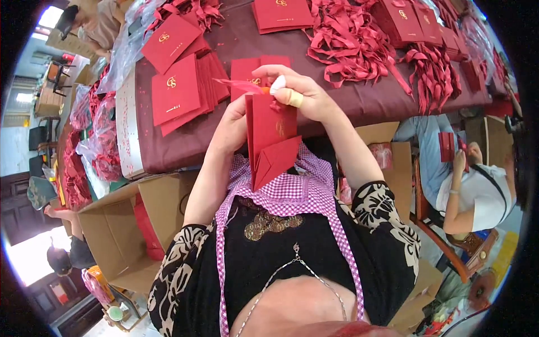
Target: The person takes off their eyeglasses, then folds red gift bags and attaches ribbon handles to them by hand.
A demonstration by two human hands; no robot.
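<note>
Both hands are holding a red paper bag [269,140] up in front of the chest — the left hand [233,126] is gripping its left side, the right hand [295,92] is pinching a red ribbon [238,84] at its top edge. Flat red bags [179,90] are lying stacked near the table's [185,143] front edge, loose ribbons [348,45] are lying heaped further back. A cardboard box [120,224] is standing open below the table's left corner — another person [471,185] is sitting at the right.

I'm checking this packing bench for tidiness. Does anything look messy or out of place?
Yes. Red ribbons lie in a tangled heap across the table rather than sorted. The flat red bags are fanned unevenly. The red bag in both hands looks intact.
</note>
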